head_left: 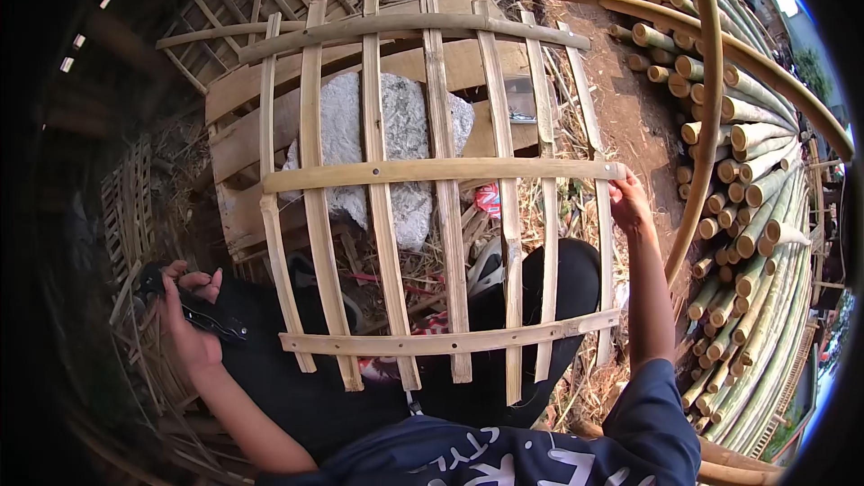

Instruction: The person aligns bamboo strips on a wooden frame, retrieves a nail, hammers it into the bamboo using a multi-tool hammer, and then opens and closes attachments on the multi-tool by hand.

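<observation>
A bamboo slat frame [423, 170] lies across my lap and a wooden pallet in the head view. Its several long strips are joined by three crosspieces, and small dark fastener heads or holes show along the middle and near ones. My right hand [633, 202] pinches the right end of the middle crosspiece. At the left, apart from the frame, my left hand [192, 319] is curled around a black hand tool [202, 310] with a narrow end pointing toward my lap. The tool's exact kind is unclear.
Under the frame, a rough whitish stone slab [405, 117] rests on the wooden pallet [238, 202]. Cut bamboo poles [751, 180] are stacked at the right, behind a curved pole [713, 81]. Another slatted panel [243, 0] leans at the back left. Bamboo scraps litter the ground.
</observation>
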`<state>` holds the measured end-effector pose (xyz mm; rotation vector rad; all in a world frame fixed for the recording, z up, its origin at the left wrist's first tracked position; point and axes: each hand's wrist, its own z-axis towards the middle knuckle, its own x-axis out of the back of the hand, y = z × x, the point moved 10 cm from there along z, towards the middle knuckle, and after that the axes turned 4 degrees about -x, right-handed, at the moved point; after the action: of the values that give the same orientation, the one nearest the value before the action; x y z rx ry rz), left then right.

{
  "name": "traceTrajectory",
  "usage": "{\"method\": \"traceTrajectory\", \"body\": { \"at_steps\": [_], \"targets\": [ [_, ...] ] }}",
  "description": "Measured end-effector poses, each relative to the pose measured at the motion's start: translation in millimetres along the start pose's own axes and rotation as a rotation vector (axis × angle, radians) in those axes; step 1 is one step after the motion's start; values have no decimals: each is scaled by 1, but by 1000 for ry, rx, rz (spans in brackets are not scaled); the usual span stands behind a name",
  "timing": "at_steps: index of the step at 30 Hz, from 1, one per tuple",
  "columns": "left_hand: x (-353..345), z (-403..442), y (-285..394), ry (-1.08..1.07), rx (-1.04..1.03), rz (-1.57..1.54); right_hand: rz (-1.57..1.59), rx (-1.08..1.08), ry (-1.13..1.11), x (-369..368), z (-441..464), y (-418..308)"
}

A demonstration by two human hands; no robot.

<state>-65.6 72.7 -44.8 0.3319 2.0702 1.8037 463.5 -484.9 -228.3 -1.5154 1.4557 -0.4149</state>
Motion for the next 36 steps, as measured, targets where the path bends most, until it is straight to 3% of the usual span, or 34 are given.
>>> {"method": "traceTrajectory", "body": {
  "at_steps": [5, 12, 13, 16, 19, 25, 28, 31, 36],
  "targets": [
    [-6, -2, 1, -35, 8, -51, 88, -18, -96, -41, 16, -13],
    [-2, -5, 5, 23, -8, -69, -127, -20, -55, -92, 19, -36],
    [-2, -4, 6, 18, -11, -70, -144, -40, -178, -94, 28, -36],
    [-1, -5, 5, 2, -20, -60, -169, -29, -77, -110, 32, -40],
    [0, -4, 3, -14, -21, -41, -347, -105, -166, -115, 49, -36],
    [-3, -3, 3, -25, -35, -27, -293, -209, -118, -114, 68, -31],
    [-6, -3, 3, -23, -32, -16, -411, -118, -55, -155, 36, -51],
    [-7, -2, 3, -21, -29, -2, -555, 15, -171, -150, 69, -48],
    [-6, -1, 2, -37, -28, 4, -937, -32, -253, -196, 44, -48]
  ]
}}
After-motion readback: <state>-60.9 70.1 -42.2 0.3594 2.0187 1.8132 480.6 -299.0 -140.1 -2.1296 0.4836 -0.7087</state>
